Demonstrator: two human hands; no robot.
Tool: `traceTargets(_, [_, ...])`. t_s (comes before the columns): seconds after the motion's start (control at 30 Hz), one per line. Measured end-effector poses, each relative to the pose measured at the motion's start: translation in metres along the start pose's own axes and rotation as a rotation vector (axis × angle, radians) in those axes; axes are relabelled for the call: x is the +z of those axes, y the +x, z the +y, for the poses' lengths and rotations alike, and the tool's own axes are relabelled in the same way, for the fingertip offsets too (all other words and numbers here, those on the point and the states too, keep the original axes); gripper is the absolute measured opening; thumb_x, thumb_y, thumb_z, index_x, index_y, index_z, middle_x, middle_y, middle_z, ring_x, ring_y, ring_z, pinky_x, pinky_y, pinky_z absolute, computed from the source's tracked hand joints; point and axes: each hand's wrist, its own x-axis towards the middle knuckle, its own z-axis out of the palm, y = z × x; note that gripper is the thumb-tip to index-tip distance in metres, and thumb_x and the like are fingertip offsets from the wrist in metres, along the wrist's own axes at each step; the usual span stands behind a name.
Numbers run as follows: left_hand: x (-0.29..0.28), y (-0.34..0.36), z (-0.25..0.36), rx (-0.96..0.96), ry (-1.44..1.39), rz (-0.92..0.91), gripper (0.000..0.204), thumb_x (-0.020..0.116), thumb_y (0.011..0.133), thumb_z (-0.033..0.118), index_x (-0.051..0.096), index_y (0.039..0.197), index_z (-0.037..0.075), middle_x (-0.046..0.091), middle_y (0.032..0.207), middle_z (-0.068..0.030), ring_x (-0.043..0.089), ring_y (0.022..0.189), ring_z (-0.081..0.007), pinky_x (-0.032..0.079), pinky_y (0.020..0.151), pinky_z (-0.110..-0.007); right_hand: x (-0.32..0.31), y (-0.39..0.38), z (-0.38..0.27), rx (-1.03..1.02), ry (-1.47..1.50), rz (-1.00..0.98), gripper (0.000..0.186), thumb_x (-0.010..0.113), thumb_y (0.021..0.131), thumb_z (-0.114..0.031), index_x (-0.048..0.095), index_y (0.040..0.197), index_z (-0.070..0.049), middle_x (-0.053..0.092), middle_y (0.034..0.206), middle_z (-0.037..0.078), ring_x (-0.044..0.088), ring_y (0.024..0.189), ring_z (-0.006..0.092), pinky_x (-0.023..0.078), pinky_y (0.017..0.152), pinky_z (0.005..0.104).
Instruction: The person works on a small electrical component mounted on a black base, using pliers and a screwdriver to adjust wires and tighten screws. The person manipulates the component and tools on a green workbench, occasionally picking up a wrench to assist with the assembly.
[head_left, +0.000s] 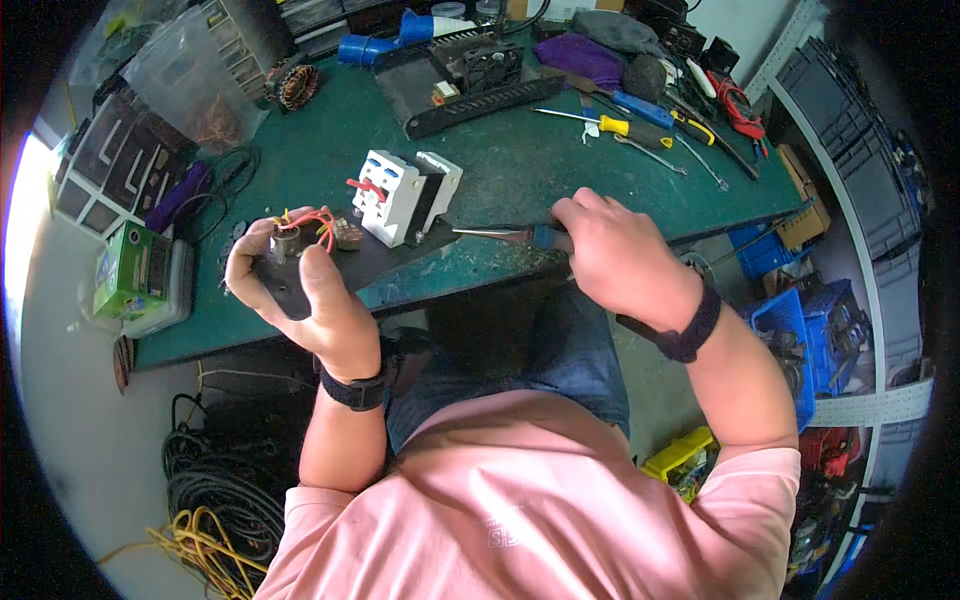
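Note:
My left hand (pixel 325 310) is closed on the left end of a dark flat panel (pixel 385 273), which lies along the near edge of the bench. Between its thumb and fingers sits a round metal component (pixel 285 243) with red and yellow wires (pixel 318 217). A white block-shaped electrical part (pixel 392 200) stands on the panel, with a red lever on its left face. My right hand (pixel 620 250) is wrapped round a slim tool (pixel 500 233) with a tapered metal end and a dark bluish handle. Its tip is beside the panel's right end; whether it touches, I cannot tell.
The green bench (pixel 330 130) carries a black slotted housing (pixel 455 85) at the back. Right of it lie a yellow-handled screwdriver (pixel 615 127), wrenches (pixel 650 155) and red cables (pixel 735 105). A green box (pixel 133 268) stands left. Coiled cables (pixel 215 500) lie below.

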Motion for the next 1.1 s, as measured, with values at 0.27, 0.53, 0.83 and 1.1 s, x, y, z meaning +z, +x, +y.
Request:
traceTargets(0.27, [-0.003, -0.014, -0.005, -0.065, -0.052, -0.011, 0.047, 0.069, 0.087, 0.014, 0.041, 0.122, 0.003, 0.048, 0.115, -0.0121, 0.056, 0.102, -0.0239, 0.048, 0.091, -0.038, 0.006, 0.051, 0.047, 0.137, -0.273, -0.020, 0.026, 0.065, 0.088, -0.025, 0.062, 0.094, 0.000, 0.065, 0.098, 0.020, 0.066, 0.089, 0.0369, 0.054, 0.076, 0.0479])
traceTargets(0.53, [-0.009, -0.030, -0.019, 0.020, 0.028, -0.091, 0.058, 0.073, 0.080, 0.012, 0.036, 0.124, 0.004, 0.044, 0.119, -0.0158, 0.054, 0.105, -0.0265, 0.046, 0.094, -0.042, 0.007, 0.051, 0.005, -0.085, -0.029, 0.302, 0.025, 0.071, 0.082, -0.025, 0.066, 0.090, -0.002, 0.063, 0.099, 0.017, 0.064, 0.090, 0.0379, 0.053, 0.075, 0.0491])
traceTargets(0.83, [-0.006, -0.041, -0.019, 0.054, 0.088, -0.127, 0.067, 0.076, 0.072, 0.014, 0.035, 0.124, 0.006, 0.041, 0.118, -0.0167, 0.052, 0.107, -0.0297, 0.045, 0.095, -0.044, 0.049, 0.046, -0.071, 0.027, 0.507, 0.168, 0.020, 0.066, 0.085, -0.021, 0.067, 0.080, -0.002, 0.065, 0.085, 0.019, 0.065, 0.079, 0.0392, 0.053, 0.070, 0.0498])
traceTargets(1.1, [-0.011, -0.040, -0.018, 0.032, 0.078, -0.113, 0.061, 0.074, 0.078, 0.018, 0.035, 0.123, 0.004, 0.041, 0.119, -0.0182, 0.052, 0.108, -0.0305, 0.047, 0.094, -0.045, 0.057, 0.057, -0.066, 0.013, 0.622, 0.062, 0.022, 0.070, 0.081, -0.023, 0.071, 0.084, -0.001, 0.066, 0.087, 0.022, 0.065, 0.084, 0.0409, 0.051, 0.074, 0.0503])
